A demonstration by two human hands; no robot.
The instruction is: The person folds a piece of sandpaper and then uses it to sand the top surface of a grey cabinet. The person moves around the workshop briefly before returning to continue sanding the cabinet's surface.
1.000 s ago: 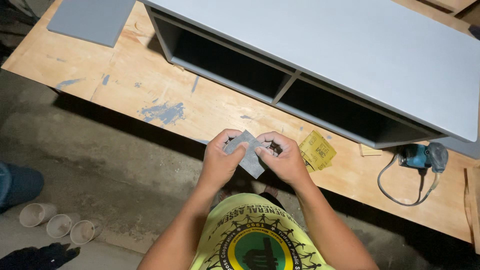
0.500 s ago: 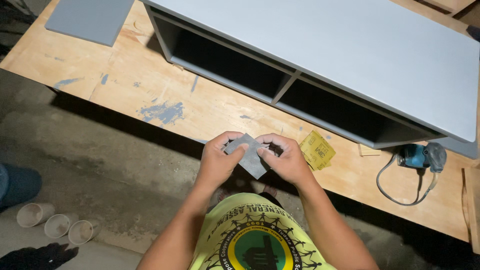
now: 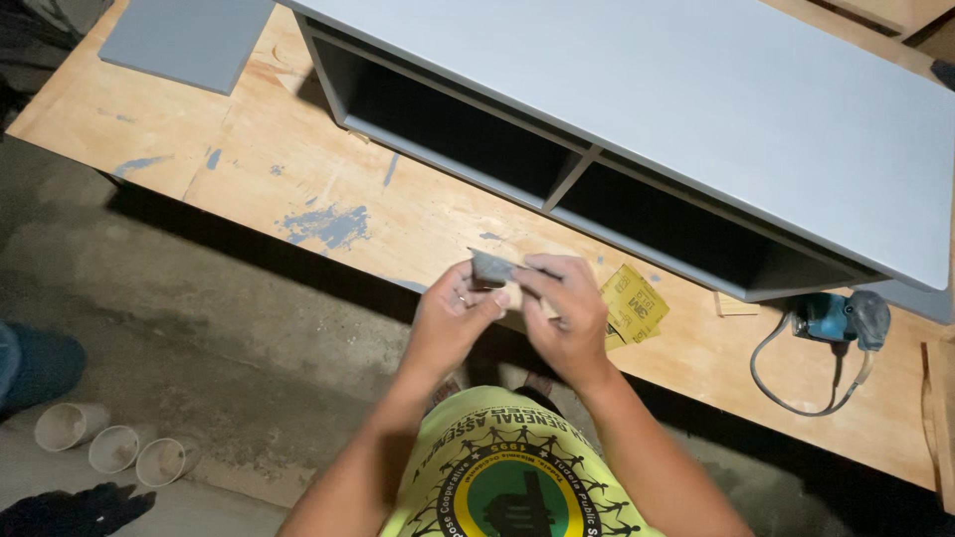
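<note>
Both hands meet over the near edge of a plywood worktop (image 3: 298, 179). My left hand (image 3: 450, 316) and my right hand (image 3: 562, 310) pinch a small folded grey sheet of sandpaper (image 3: 490, 266) between their fingertips, held above the board. Just right of my right hand lie yellow sandpaper sheets (image 3: 631, 303) flat on the plywood. Behind the hands stands a long grey-painted cabinet (image 3: 696, 109) with two open compartments facing me.
A teal electric sander (image 3: 841, 318) with a looped cord lies at the right. A loose grey panel (image 3: 189, 40) rests at the far left of the worktop. Blue-grey paint smears mark the plywood. Three paper cups (image 3: 114, 446) stand on the concrete floor at lower left.
The grey sheet, spread wider between the hands a second ago, is now folded smaller and held higher, with the fingertips drawn closer together.
</note>
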